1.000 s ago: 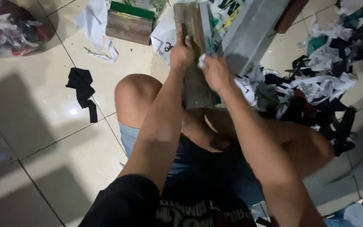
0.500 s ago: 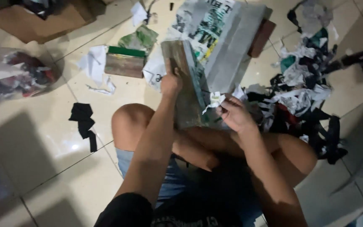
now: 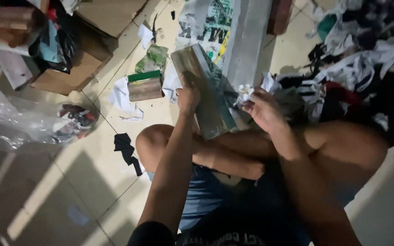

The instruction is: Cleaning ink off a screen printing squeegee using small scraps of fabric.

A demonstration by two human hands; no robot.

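Note:
I sit cross-legged on a tiled floor. My left hand (image 3: pixel 188 98) grips a long weathered wooden plank (image 3: pixel 204 91) that rests tilted against my shin. My right hand (image 3: pixel 261 109) is just right of the plank and pinches a small crumpled white rag (image 3: pixel 245 94) close to the plank's right edge.
A pile of mixed cloth scraps (image 3: pixel 356 77) lies at the right. A small green-edged wooden block (image 3: pixel 145 85) and white scraps lie left of the plank. A black cloth scrap (image 3: pixel 126 148) sits by my knee. A clear plastic bag (image 3: pixel 33 120) and cardboard boxes (image 3: pixel 92 50) stand at left. A grey board (image 3: pixel 247 41) lies ahead.
My right hand has drawn off the plank to its right side, still holding the white rag. The left hand stays on the plank. The camera view has shifted toward the boxes.

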